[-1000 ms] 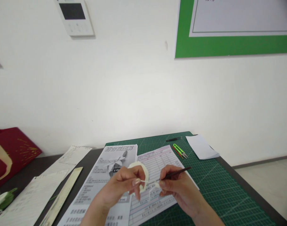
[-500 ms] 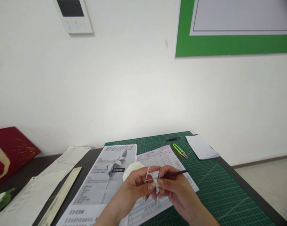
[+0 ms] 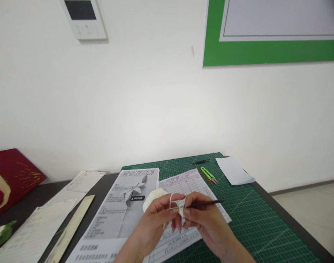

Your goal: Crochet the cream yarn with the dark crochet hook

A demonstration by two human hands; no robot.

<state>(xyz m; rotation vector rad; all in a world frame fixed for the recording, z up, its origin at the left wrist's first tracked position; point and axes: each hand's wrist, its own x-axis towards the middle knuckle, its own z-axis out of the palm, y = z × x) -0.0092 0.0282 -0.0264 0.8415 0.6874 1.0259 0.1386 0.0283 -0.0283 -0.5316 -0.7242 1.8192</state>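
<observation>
My right hand (image 3: 201,212) is closed on a crochet hook with a dark handle (image 3: 211,202); its thin metal shaft points left, into the white work. Pinched in my left hand (image 3: 161,212) is a small piece of white crochet (image 3: 180,207), and a strand of white yarn (image 3: 170,199) loops over the raised index finger. The two hands nearly meet above a printed sheet. Behind my left hand sits a ball of white yarn (image 3: 153,197), partly covered by the fingers. Stitch detail is too small to make out.
A green cutting mat (image 3: 262,223) covers the table's right side, carrying green thread snips (image 3: 208,174), dark tweezers (image 3: 201,161) and white paper (image 3: 234,170). Leftward lie a printed flower sheet (image 3: 106,204), a ruler (image 3: 71,228), handwritten pages (image 3: 38,230) and a red bag (image 3: 19,175).
The hook's handle end has shifted slightly right and down. My left fingers have turned a little around the white crochet, and the yarn strand sits slightly further left.
</observation>
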